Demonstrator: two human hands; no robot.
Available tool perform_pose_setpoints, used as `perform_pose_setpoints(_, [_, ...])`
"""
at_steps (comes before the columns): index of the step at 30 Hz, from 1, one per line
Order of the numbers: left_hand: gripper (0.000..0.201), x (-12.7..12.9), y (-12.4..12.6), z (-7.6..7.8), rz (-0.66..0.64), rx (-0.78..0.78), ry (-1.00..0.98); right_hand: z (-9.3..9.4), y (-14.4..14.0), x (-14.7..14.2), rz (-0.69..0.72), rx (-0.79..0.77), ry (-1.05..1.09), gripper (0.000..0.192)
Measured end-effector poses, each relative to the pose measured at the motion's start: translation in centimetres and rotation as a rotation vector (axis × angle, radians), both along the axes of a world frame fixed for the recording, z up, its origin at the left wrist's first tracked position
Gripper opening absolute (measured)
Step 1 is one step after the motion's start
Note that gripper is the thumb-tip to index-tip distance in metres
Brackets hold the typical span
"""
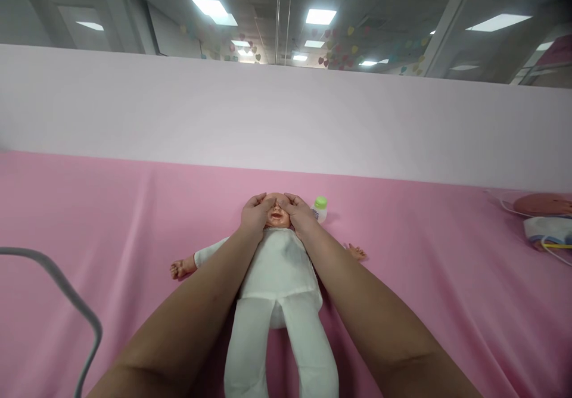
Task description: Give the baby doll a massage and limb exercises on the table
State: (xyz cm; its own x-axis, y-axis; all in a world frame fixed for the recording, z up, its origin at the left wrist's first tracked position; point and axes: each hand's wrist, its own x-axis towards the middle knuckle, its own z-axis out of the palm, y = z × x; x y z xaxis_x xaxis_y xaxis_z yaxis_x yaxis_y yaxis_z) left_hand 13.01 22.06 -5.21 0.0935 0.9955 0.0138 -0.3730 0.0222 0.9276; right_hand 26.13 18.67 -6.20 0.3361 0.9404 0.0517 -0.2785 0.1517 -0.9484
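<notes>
A baby doll (279,261) in a white top and trousers lies face up on pink cloth, its arms spread out. My left hand (255,212) cups one side of the doll's head, its thumb on the face near an eye. On the other side, my right hand (300,212) wraps the head in the same way, thumb over the other eye area. Between the thumbs, the doll's nose and mouth show. Just past my right hand stands a small bottle (320,209) with a green cap, partly hidden by that hand.
The pink cloth (134,225) covers the table up to a white panel (286,118) at the back. At the far right lie another doll part (543,204) and a white cloth item (547,229). A grey cable (67,291) curves in at the left.
</notes>
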Motion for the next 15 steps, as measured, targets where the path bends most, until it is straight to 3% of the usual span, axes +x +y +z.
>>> perform_pose_setpoints(8, [0.036,0.0,0.5,0.1,0.030,-0.011,0.073,-0.1,0.4,0.3,-0.039,-0.035,0.041,0.035])
perform_pose_setpoints(12, [0.031,0.0,0.3,0.7,0.050,-0.051,0.068,0.3,-0.2,1.0,0.057,-0.057,0.076,0.045])
perform_pose_setpoints(15, [0.040,-0.4,-0.3,1.4,0.018,-0.046,0.071,0.5,-1.0,1.7,0.181,-0.055,0.096,0.056])
